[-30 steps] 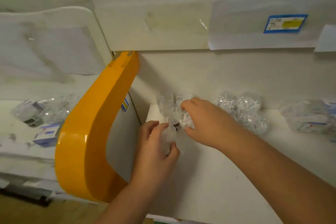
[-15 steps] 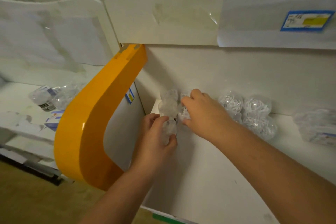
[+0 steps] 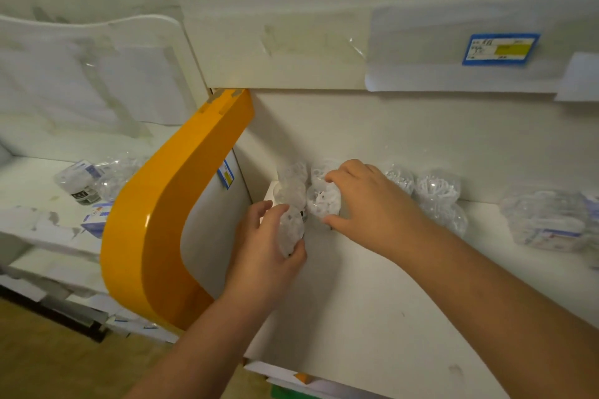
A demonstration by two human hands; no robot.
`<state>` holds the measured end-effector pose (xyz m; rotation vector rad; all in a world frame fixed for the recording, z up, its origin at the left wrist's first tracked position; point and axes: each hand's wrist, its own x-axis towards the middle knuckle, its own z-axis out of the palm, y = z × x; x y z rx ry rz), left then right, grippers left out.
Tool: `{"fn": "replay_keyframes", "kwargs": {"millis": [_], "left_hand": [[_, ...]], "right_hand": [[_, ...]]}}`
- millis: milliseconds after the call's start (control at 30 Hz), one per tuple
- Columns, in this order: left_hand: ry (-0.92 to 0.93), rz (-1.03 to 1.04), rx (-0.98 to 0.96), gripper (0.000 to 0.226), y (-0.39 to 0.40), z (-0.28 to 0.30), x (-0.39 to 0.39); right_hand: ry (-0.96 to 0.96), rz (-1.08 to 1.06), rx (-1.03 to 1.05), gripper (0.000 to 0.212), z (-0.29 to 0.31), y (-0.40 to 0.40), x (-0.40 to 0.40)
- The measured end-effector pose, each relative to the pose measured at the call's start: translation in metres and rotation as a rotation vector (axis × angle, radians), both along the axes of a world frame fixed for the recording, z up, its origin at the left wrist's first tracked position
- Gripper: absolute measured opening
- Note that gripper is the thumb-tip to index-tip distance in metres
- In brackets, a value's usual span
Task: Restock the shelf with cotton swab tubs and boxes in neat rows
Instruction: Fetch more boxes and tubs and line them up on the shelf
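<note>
Your left hand (image 3: 265,253) gripped a clear tub (image 3: 291,227) of white cotton swabs just right of the orange divider (image 3: 142,236), in the white shelf's (image 3: 372,317) back corner. Your right hand (image 3: 366,204) curled around a second swab tub (image 3: 322,202) touching it. More swab tubs (image 3: 437,191) stood along the back wall further right, then bagged boxes (image 3: 547,223).

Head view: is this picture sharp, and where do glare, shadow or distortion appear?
Head view: slightly soft throughout; the blue price label text is unreadable. Glare streaks the orange divider. The hands cast soft shadows on the white shelf. Wide-angle distortion bends the shelf edges. The clear tubs blur into the white wall.
</note>
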<state>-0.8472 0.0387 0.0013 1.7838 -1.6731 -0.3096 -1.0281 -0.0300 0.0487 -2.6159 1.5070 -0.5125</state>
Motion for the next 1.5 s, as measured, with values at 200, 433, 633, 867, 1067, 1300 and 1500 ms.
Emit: {"fn": "replay_keyframes", "kwargs": {"millis": [200,433,633,867,1067,1300,1500], "left_hand": [[-0.188,0.018,-0.005,0.060,0.019,0.013,-0.008],[-0.313,-0.047,-0.053,0.064,0.060,0.031,-0.005],[-0.285,-0.143,-0.162,0.060,0.102,0.056,0.021],[-0.176,-0.127,-0.255,0.058,0.172,0.071,0.116],[-0.186,0.033,-0.178,0.060,0.228,0.065,0.230],[-0.188,0.126,-0.150,0.057,0.252,0.058,0.312],[-0.144,0.136,-0.119,0.055,0.229,0.041,0.353]], "right_hand": [[-0.166,-0.016,-0.050,0.050,0.003,0.022,-0.025],[-0.381,-0.071,-0.077,0.044,-0.013,0.065,-0.027],[-0.405,-0.083,-0.080,0.045,-0.006,0.112,0.006],[-0.395,-0.039,-0.107,0.039,0.027,0.184,0.089],[-0.418,0.053,-0.127,0.035,0.038,0.238,0.184],[-0.362,0.125,-0.081,0.038,0.025,0.253,0.263],[-0.330,0.128,-0.023,0.039,0.005,0.219,0.312]]}}
